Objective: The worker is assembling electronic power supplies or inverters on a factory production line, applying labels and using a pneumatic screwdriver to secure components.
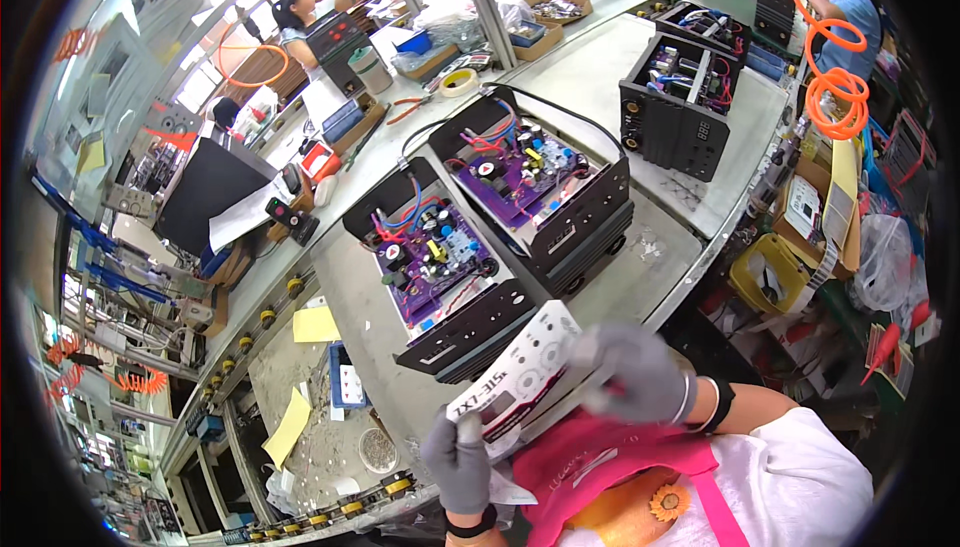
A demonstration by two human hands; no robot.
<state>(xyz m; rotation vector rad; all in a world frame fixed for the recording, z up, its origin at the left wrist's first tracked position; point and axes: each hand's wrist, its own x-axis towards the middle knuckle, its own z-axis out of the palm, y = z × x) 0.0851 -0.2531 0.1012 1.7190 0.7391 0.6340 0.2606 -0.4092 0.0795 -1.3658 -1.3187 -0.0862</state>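
The head-worn fisheye faces down and forward. Grey-gloved left hand (457, 462) and grey-gloved right hand (632, 375) appear near; a long white workbench (570, 77) recedes.

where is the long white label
The long white label is at the lower middle of the head view, held in the left hand, with the right hand alongside.

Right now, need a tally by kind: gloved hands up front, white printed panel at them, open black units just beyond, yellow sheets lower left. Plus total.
Gray-gloved hands: 2
White printed panel: 1
Open black units: 2
Yellow sheets: 2
Total: 7
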